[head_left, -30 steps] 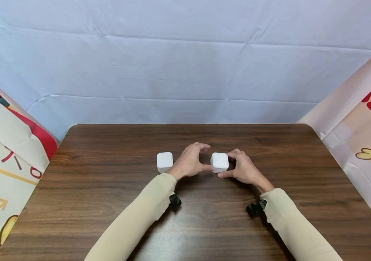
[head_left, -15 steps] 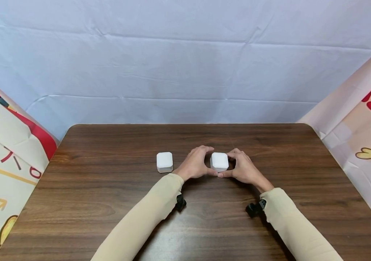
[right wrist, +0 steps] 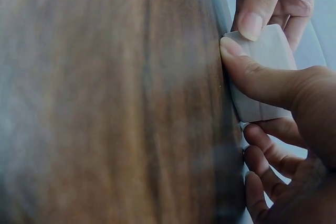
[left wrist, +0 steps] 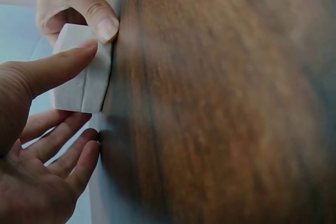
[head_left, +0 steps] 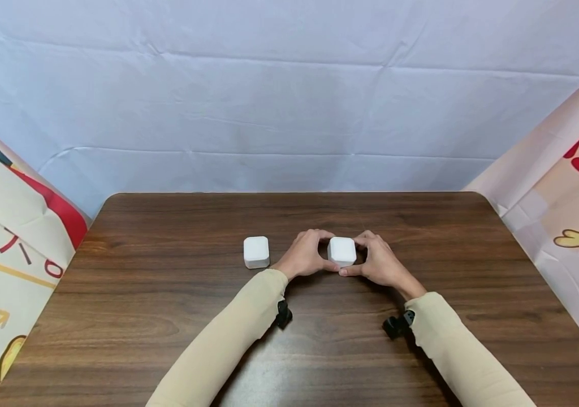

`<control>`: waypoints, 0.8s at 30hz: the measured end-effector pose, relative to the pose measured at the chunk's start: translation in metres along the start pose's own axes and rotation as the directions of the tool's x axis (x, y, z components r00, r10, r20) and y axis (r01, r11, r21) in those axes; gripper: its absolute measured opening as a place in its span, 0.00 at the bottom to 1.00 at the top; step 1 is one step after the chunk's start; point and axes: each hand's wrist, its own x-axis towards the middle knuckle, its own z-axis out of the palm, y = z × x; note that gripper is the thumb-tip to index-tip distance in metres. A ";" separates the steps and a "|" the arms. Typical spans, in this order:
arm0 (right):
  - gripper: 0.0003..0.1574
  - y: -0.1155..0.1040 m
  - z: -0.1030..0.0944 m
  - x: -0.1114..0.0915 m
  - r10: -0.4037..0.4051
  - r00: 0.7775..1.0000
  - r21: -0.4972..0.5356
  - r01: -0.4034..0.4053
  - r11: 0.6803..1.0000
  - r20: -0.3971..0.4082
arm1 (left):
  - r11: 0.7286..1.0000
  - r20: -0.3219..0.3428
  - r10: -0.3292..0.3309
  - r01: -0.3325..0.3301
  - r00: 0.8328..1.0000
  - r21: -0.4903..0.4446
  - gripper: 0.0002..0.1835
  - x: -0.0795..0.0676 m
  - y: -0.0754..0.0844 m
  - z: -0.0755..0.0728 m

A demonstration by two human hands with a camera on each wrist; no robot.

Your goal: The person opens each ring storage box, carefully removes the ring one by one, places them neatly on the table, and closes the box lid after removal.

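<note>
Between both hands, right of the table's middle, sits a small white box [head_left: 342,251] with bevelled corners. The left hand [head_left: 303,255] holds it from the left, thumb on the near face and fingers at the back. From the other side the right hand [head_left: 382,264] grips it the same way, the two thumb tips close together at the front. A seam runs along the side of the white box [left wrist: 76,95] in the left wrist view. A second, similar white box [head_left: 256,252] stands on the table left of the left hand, untouched.
The dark wooden table [head_left: 167,294] has rounded far corners. A pale cloth backdrop [head_left: 269,113] hangs behind its far edge, and printed cloths [head_left: 574,226] hang at both sides. A small black camera [head_left: 396,326] is worn at each wrist.
The left hand has moved slightly right, away from the second box, and its thumb and fingers have closed in around the held box. The right hand has stayed in place.
</note>
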 end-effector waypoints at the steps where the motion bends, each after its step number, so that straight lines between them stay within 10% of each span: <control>1: 0.34 0.000 0.000 0.000 0.003 1.000 0.000 -0.003 1.000 0.000 | 1.000 -0.005 0.004 -0.004 1.000 -0.005 0.38 0.000 0.000 0.000; 24: 0.36 0.000 0.001 0.000 0.003 1.000 0.017 -0.003 1.000 -0.015 | 0.980 0.059 -0.085 0.094 0.995 -0.173 0.28 0.002 0.003 -0.005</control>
